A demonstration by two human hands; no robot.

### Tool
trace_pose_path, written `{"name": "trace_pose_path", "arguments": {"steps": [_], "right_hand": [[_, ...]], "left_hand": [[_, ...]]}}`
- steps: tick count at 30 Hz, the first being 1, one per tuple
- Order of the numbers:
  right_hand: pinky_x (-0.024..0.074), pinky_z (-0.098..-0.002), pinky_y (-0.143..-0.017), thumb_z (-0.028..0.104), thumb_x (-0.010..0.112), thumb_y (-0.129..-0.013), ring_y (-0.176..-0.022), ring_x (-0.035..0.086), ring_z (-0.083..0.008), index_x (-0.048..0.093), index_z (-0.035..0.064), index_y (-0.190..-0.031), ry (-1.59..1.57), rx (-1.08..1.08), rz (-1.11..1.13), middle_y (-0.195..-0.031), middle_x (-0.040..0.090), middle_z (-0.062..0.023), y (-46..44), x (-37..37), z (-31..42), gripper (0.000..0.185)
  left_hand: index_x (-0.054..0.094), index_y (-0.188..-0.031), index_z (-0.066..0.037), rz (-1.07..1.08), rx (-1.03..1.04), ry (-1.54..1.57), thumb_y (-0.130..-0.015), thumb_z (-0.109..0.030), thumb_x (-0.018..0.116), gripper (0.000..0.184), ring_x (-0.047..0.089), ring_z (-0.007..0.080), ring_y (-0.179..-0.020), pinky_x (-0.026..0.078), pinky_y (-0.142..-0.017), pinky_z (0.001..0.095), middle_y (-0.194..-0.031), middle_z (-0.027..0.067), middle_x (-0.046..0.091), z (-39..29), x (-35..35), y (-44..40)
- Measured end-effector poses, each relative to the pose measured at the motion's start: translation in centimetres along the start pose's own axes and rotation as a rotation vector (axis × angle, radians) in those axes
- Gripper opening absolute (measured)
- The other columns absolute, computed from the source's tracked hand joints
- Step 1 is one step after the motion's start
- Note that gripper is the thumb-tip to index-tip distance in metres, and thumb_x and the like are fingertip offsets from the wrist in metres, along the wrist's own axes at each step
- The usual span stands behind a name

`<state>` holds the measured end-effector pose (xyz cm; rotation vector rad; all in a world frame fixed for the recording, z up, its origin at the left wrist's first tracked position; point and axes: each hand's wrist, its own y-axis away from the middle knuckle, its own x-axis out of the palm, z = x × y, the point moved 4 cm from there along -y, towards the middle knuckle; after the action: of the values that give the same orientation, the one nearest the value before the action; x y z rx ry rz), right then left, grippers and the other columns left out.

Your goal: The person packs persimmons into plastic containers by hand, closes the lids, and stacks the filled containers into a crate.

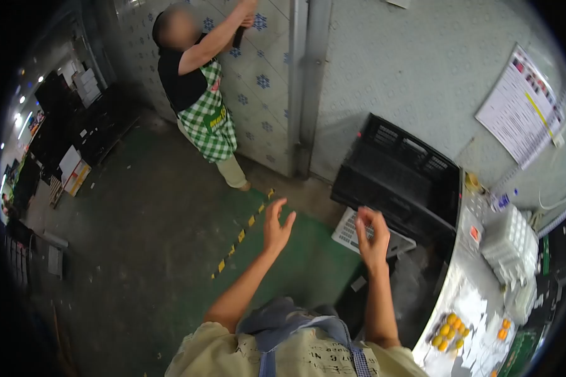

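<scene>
Both bare hands are raised in front of my body, apart from each other. My left hand point(278, 226) is over the green floor, its thumb and fingers apart and nothing between them. To its right, my right hand point(373, 237) has curved fingers with a gap to the thumb, and it holds nothing. Behind my right hand in the view lie a white slotted crate point(346, 231) and a black plastic crate point(402, 163). On the metal table point(435, 314) at the right, several orange fruits point(449, 332) sit in a group.
A person in a green checked apron point(212, 122) stands at the wall, arms raised. Yellow-black tape point(241, 235) crosses the floor. Stacked clear trays point(508, 242) stand on the table, and printed sheets point(519, 107) hang above. Boxes point(75, 173) are at the far left.
</scene>
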<state>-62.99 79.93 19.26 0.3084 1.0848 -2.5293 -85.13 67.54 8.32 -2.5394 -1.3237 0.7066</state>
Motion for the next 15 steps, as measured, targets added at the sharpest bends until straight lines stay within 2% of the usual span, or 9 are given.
{"name": "trace_pose_path", "arguments": {"steps": [3, 6, 7, 9, 12, 13, 14, 15], "right_hand": [[0.0466, -0.031, -0.067, 0.002, 0.065, -0.081, -0.072, 0.058, -0.023, 0.061, 0.0007, -0.1, -0.024, -0.197, -0.006, -0.085, 0.059, -0.0123, -14.4, 6.1, -3.1, 0.019], [0.0468, -0.0333, -0.071, 0.005, 0.066, -0.081, -0.078, 0.058, -0.0255, 0.06, 0.0025, -0.104, 0.065, -0.458, -0.063, -0.089, 0.06, -0.0117, -28.5, 11.3, -6.3, 0.023], [0.0468, -0.0342, -0.072, 0.006, 0.066, -0.081, -0.079, 0.057, -0.0265, 0.06, 0.0028, -0.104, 0.047, -0.523, -0.085, -0.09, 0.06, -0.0113, -35.8, 12.1, -5.9, 0.025], [0.0468, -0.0348, -0.074, 0.009, 0.067, -0.081, -0.082, 0.057, -0.0271, 0.059, 0.0029, -0.105, -0.031, -0.598, -0.109, -0.095, 0.059, -0.0116, -43.7, 17.2, -11.2, 0.027], [0.0473, -0.0341, -0.077, 0.009, 0.066, -0.082, -0.086, 0.054, -0.0258, 0.056, 0.0028, -0.108, -0.12, -0.653, -0.176, -0.096, 0.056, -0.0116, -56.3, 25.0, -16.5, 0.029], [0.0472, -0.0345, -0.078, 0.01, 0.067, -0.081, -0.088, 0.053, -0.0263, 0.055, 0.0032, -0.109, -0.156, -0.706, -0.204, -0.097, 0.056, -0.0116, -60.4, 28.1, -17.0, 0.031], [0.0452, -0.0368, -0.079, 0.01, 0.068, -0.079, -0.087, 0.051, -0.0275, 0.056, 0.0049, -0.104, -0.248, -0.63, -0.214, -0.096, 0.056, -0.0106, -62.1, 30.8, -18.0, 0.029], [0.0442, -0.0371, -0.078, 0.009, 0.068, -0.078, -0.086, 0.051, -0.0274, 0.056, 0.0053, -0.102, -0.252, -0.675, -0.268, -0.095, 0.056, -0.0102, -63.2, 32.7, -18.2, 0.027]], "left_hand": [[0.039, -0.137, -0.007, -0.055, 0.18, -0.129, -0.085, -0.028, 0.067, 0.062, 0.039, 0.0387, -0.126, 0.035, -0.102, 0.046, -0.136, 0.0224, 0.04, 0.8, 0.9, -13.5], [0.028, -0.143, -0.006, -0.111, 0.245, -0.272, -0.081, -0.032, 0.071, 0.08, 0.029, 0.0452, -0.131, 0.029, -0.107, 0.0483, -0.142, 0.0306, 0.028, -0.8, 3.0, -26.6], [0.024, -0.144, -0.005, -0.148, 0.291, -0.305, -0.079, -0.034, 0.072, 0.086, 0.028, 0.0466, -0.131, 0.028, -0.107, 0.049, -0.143, 0.0328, 0.024, -4.6, 3.1, -33.1], [0.017, -0.145, -0.001, -0.171, 0.331, -0.374, -0.073, -0.042, 0.076, 0.102, 0.024, 0.0492, -0.132, 0.025, -0.108, 0.0503, -0.145, 0.0339, 0.018, -2.9, 7.0, -42.3], [0.011, -0.145, 0.002, -0.28, 0.348, -0.536, -0.066, -0.046, 0.08, 0.116, 0.012, 0.0512, -0.136, 0.02, -0.109, 0.0561, -0.148, 0.0321, 0.01, -3.1, 12.4, -57.7], [0.009, -0.145, 0.002, -0.283, 0.308, -0.56, -0.065, -0.046, 0.081, 0.118, 0.008, 0.0517, -0.136, 0.018, -0.108, 0.0586, -0.149, 0.0315, 0.006, -3.2, 13.0, -62.5], [0.006, -0.146, 0.002, -0.251, 0.256, -0.594, -0.064, -0.045, 0.081, 0.12, 0.004, 0.0522, -0.137, 0.016, -0.108, 0.0611, -0.15, 0.0309, 0.002, -3.1, 13.5, -65.3], [0.004, -0.146, 0.002, -0.197, 0.175, -0.625, -0.063, -0.045, 0.082, 0.123, 0.0, 0.0527, -0.137, 0.014, -0.107, 0.0635, -0.15, 0.0303, -0.002, -2.0, 13.8, -67.1]]}}
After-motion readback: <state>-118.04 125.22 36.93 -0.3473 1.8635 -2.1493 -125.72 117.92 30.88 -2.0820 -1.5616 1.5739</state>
